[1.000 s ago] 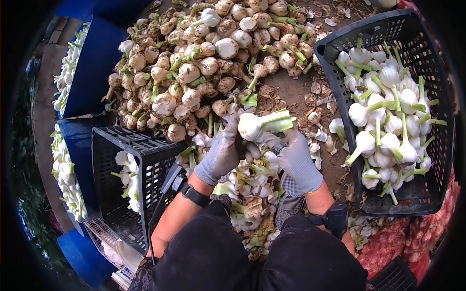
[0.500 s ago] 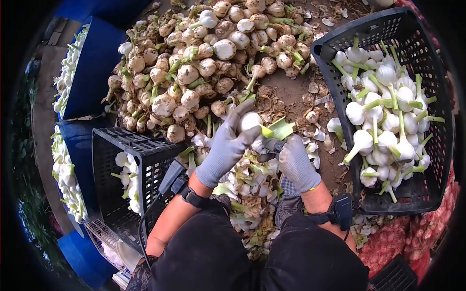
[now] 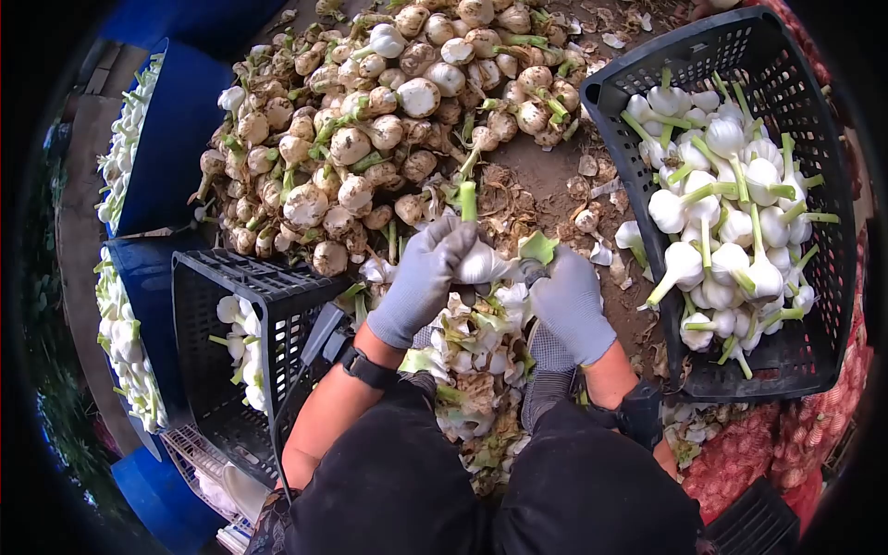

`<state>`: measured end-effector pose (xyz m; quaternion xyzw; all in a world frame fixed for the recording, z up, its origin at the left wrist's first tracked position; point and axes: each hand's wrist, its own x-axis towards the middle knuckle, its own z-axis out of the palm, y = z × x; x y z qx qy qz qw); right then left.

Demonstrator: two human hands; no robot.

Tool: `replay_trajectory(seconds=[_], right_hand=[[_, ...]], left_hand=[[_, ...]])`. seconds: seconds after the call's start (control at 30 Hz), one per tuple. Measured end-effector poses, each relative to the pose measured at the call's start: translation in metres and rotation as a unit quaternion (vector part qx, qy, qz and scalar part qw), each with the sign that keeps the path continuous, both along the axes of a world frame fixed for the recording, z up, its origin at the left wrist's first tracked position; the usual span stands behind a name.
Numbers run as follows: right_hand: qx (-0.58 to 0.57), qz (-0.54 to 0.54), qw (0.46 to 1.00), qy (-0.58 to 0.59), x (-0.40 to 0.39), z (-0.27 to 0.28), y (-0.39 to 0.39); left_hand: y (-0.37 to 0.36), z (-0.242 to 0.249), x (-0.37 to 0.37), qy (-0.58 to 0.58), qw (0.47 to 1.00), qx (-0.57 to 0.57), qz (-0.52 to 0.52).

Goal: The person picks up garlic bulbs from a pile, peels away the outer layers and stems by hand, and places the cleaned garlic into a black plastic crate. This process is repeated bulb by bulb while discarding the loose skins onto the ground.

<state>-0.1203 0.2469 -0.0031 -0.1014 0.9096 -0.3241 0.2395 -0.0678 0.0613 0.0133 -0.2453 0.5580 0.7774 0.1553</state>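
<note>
My left hand (image 3: 425, 277), in a grey-white glove, is closed around a garlic bulb (image 3: 483, 265). The bulb's cut green stem (image 3: 467, 201) points up above the fingers, and its white side faces my right hand. Gloved too, my right hand (image 3: 572, 298) is closed just right of the bulb, with a green-tipped garlic peel (image 3: 537, 247) at its fingers. A small dark object (image 3: 534, 270) shows beside that thumb; its kind is hidden. Below both hands, between my feet, lies a heap of garlic peelings (image 3: 481, 356).
Unpeeled, soil-stained garlic (image 3: 347, 148) is piled ahead. A black crate (image 3: 606, 120) of white garlic stands at right, beside red net sacks (image 3: 740, 453). At left are a tilted black crate (image 3: 268, 277) and blue tubs (image 3: 180, 139) with white garlic.
The bulb in my left hand has turned, so its stem now points up rather than toward my right hand. My right hand has shifted slightly, with the green peel still at its fingers.
</note>
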Motion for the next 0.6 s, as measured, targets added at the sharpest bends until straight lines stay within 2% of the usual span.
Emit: replay_trajectory(seconds=[0.03,0.07,0.1,0.13,0.17,0.2,0.23,0.3,0.33,0.37,0.4,0.43,0.47,0.5,0.53,0.57,0.6], right_hand=[[0.0,0.0,1.0,0.001,-0.001,-0.003,0.004],[0.005,0.026,1.0,-0.005,-0.002,-0.008,0.007],[0.012,0.053,0.998,-0.016,0.0,-0.011,0.008],[-0.009,0.118,0.989,-0.084,0.005,-0.004,0.009],[-0.01,0.118,0.989,-0.084,0.008,0.007,0.008],[-0.002,0.243,0.961,-0.132,0.011,0.02,0.005],[0.004,0.366,0.913,-0.179,0.017,0.027,0.003],[-0.198,0.45,0.814,-0.309,0.035,0.031,0.009],[-0.176,0.49,0.784,-0.336,0.032,0.039,0.012],[-0.177,0.493,0.783,-0.336,0.03,0.036,0.009],[-0.128,0.405,0.875,-0.234,0.028,0.031,0.007],[-0.072,0.301,0.942,-0.128,0.026,0.026,0.007],[0.075,0.308,0.945,0.077,0.022,0.021,0.004],[0.078,0.306,0.946,0.077,0.018,0.007,-0.002],[-0.096,0.189,0.977,-0.01,0.015,-0.009,-0.009],[-0.265,0.062,0.958,-0.094,0.014,-0.019,-0.014],[-0.266,0.061,0.957,-0.094,0.011,-0.018,-0.021]], left_hand=[[-0.002,0.008,0.0,-0.029,0.99,0.111,0.078],[0.001,-0.005,0.004,0.023,0.996,0.074,0.053],[-0.012,-0.043,0.014,0.107,0.97,-0.21,-0.065],[-0.014,-0.045,0.017,0.125,0.959,-0.241,-0.085],[-0.015,-0.048,0.017,0.145,0.945,-0.272,-0.106],[-0.016,-0.049,0.012,0.063,0.995,-0.002,0.083],[-0.018,-0.05,0.008,-0.026,0.926,0.266,0.264],[-0.028,-0.042,0.002,-0.011,0.883,0.329,0.333],[-0.033,-0.053,0.007,0.02,0.89,0.335,0.309],[-0.036,-0.063,0.01,0.053,0.895,0.343,0.281],[-0.035,-0.06,0.01,0.036,0.896,0.361,0.257],[-0.03,-0.059,0.01,0.034,0.895,0.366,0.253],[-0.027,-0.058,0.007,0.038,0.899,0.357,0.25],[-0.024,-0.054,0.005,0.039,0.904,0.345,0.249],[-0.019,-0.049,0.003,0.041,0.926,0.29,0.237],[-0.011,-0.049,0.005,0.037,0.927,0.29,0.236],[-0.003,-0.048,0.005,0.045,0.945,0.231,0.227]])
